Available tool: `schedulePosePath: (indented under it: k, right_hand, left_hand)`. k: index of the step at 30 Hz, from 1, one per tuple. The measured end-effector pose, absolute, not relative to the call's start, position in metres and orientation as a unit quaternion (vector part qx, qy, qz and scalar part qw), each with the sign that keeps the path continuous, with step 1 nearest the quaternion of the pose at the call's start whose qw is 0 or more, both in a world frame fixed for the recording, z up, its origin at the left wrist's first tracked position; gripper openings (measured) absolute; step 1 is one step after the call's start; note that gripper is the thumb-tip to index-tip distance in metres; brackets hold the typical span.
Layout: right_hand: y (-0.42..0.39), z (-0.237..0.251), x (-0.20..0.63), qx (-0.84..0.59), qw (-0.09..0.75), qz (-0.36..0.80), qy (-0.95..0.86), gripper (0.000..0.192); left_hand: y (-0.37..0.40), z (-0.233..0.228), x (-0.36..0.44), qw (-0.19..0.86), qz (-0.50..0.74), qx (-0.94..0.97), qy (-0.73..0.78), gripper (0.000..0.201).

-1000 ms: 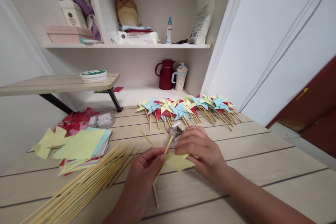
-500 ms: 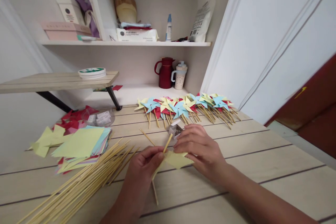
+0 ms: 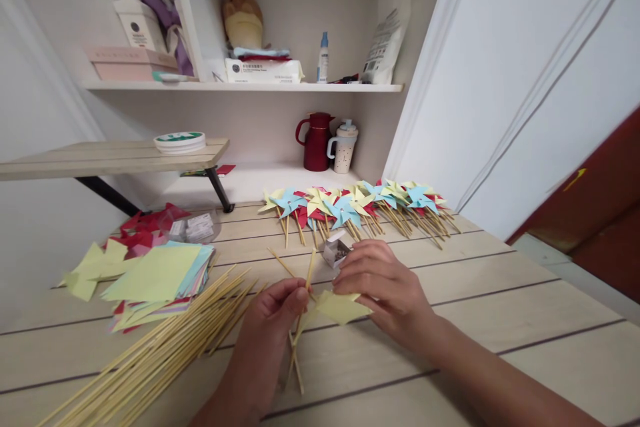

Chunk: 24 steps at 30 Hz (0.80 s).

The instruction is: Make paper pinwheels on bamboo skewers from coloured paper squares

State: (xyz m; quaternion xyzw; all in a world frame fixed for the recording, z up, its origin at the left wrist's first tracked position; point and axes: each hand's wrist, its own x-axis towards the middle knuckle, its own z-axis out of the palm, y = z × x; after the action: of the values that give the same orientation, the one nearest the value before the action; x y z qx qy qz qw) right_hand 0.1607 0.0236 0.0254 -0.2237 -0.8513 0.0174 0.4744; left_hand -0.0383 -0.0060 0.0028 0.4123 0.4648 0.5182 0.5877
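Between the thumb and fingers of my left hand is a thin wooden stick, tilted with its top end pointing up and away. My right hand is closed on a pale yellow paper pinwheel, whose folded blades spread between the two hands. The paper meets the stick close to my left fingertips; whether they are joined is hidden. Another stick lies on the table under my left hand. Just beyond my right fingers stands a small open box with tiny pieces inside.
Finished pinwheels lie in a row at the back of the table. On the left are a bundle of sticks, a stack of coloured paper squares and a clear container. A low wooden stand rises behind them.
The stick in my left hand has swung to a more upright angle and shifted slightly left. My right hand keeps hold of the yellow pinwheel, nearly in place. The view has tipped slightly.
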Motion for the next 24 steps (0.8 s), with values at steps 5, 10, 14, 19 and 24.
schedulePosePath:
  k: [5, 10, 14, 19, 24]
  right_hand:
    - [0.0236, 0.0258, 0.1609, -0.222, 0.474, 0.021, -0.852, 0.012]
    - [0.0238, 0.0249, 0.1619, -0.217, 0.471, 0.019, -0.855, 0.012]
    - [0.0240, 0.0248, 0.1623, -0.220, 0.467, 0.015, -0.856, 0.013]
    - [0.0235, 0.0248, 0.1621, -0.217, 0.470, 0.012, -0.856, 0.012]
    - [0.0235, 0.0235, 0.1623, -0.219, 0.468, 0.017, -0.856, 0.013]
  left_hand:
    - [-0.0070, 0.0037, -0.0383, 0.597, 0.509, 0.434, 0.442, 0.025]
    - [-0.0083, 0.0032, -0.0369, 0.631, 0.506, 0.408, 0.423, 0.024]
    - [-0.0093, 0.0046, -0.0360, 0.648, 0.503, 0.394, 0.414, 0.025]
    - [-0.0098, 0.0073, -0.0344, 0.659, 0.503, 0.376, 0.414, 0.028]
    - [-0.0088, 0.0044, -0.0343, 0.649, 0.521, 0.374, 0.409, 0.028]
